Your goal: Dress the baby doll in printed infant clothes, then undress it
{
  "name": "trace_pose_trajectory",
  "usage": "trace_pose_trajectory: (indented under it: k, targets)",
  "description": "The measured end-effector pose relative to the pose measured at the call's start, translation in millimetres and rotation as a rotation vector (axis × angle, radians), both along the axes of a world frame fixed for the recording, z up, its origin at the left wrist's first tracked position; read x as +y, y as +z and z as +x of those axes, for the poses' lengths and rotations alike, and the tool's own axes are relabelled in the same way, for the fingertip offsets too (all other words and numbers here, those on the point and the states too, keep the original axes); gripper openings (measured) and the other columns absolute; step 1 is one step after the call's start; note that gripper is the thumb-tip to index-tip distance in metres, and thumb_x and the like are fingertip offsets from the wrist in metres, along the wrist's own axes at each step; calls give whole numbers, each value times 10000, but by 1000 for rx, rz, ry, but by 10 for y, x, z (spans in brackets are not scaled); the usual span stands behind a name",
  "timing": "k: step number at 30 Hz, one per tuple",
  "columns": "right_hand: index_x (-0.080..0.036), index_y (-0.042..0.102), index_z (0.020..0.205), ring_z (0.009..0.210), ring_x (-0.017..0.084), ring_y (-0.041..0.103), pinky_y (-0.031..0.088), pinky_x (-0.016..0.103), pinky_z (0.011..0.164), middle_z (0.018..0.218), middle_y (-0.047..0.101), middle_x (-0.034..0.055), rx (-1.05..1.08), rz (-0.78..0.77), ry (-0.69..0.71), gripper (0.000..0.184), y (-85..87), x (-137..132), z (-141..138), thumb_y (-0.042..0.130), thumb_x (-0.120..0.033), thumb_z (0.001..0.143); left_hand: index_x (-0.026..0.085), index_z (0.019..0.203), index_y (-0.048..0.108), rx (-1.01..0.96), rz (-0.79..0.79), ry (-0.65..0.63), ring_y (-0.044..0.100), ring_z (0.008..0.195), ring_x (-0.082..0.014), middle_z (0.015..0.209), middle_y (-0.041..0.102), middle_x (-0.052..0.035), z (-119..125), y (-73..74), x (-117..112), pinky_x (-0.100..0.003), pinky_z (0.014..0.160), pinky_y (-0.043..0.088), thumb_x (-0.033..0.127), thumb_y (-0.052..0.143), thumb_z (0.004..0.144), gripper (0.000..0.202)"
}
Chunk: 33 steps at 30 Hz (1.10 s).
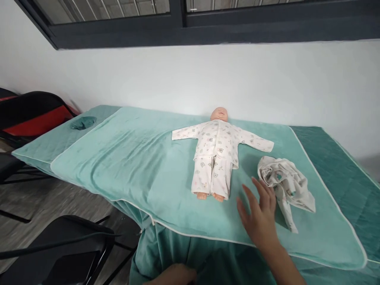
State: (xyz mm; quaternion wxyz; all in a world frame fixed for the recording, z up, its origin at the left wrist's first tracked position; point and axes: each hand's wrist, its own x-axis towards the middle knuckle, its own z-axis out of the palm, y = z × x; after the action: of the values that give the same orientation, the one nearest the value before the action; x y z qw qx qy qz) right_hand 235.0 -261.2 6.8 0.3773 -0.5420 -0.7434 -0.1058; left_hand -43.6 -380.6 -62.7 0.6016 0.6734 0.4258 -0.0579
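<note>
A baby doll (219, 114) lies on its back on the green bed cover (142, 158), its head toward the wall. It wears a white patterned long-sleeved top (218, 140) and matching trousers (204, 174), with bare feet showing below the cuffs. My right hand (260, 215) hovers over the cover, fingers spread and holding nothing, between the doll's feet and a crumpled white printed cloth (285, 182). Its fingertips overlap the cloth's left edge in view; whether they touch it I cannot tell. My left hand (178, 274) is low at the bottom edge, partly cut off, its fingers hidden.
A white wall (133, 79) and a dark window frame (178, 33) stand behind the bed. The bed has a face hole (83, 122) at its left end. Black chairs (71, 249) are at the lower left, and a red and black chair (38, 118) is farther back.
</note>
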Motion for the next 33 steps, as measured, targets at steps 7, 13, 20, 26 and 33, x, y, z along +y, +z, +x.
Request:
trace_pose_trajectory:
  k: [7, 13, 20, 26, 33]
  targets:
    - [-271, 507, 1363, 1413, 354, 401, 422, 622, 1095, 1477, 438, 152, 213, -47, 121, 446, 32, 300, -185, 599, -204, 931, 196, 880, 702, -245, 348, 223, 617, 775, -148, 828, 703, -36, 67, 686, 758, -252, 746, 451, 358, 494, 961, 276]
    - [-232, 560, 1269, 1369, 301, 460, 415, 575, 1108, 1429, 482, 144, 431, -35, 78, 322, 262, 960, -218, 570, -281, 951, 190, 842, 686, -490, 654, 801, 538, 656, -127, 725, 624, -7, 188, 1255, 2007, -267, 673, 447, 421, 584, 923, 265]
    - [-225, 603, 1174, 1256, 246, 536, 431, 498, 1089, 1297, 588, 95, 630, -184, 65, 299, 305, 2216, -286, 575, -310, 889, 204, 945, 707, -419, 1003, 817, 629, 922, -163, 956, 715, -29, 592, 1336, 3563, -279, 805, 478, 270, 555, 927, 167]
    - [-201, 647, 1119, 1117, 247, 611, 453, 450, 1022, 1172, 684, 86, 698, -384, 97, 283, 477, 2978, -454, 561, -312, 873, 182, 984, 722, -281, 1052, 667, 617, 1070, -217, 1044, 711, -73, 868, 1236, 4380, -369, 977, 472, 178, 528, 930, 201]
    - [-234, 645, 1116, 1222, 239, 576, 451, 437, 1063, 1262, 656, 79, 722, -376, 185, 224, 364, 2900, -473, 547, -330, 939, 225, 1151, 702, -223, 1098, 646, 570, 1221, -235, 1291, 652, -76, 879, 1111, 4375, -419, 1070, 431, 213, 473, 982, 285]
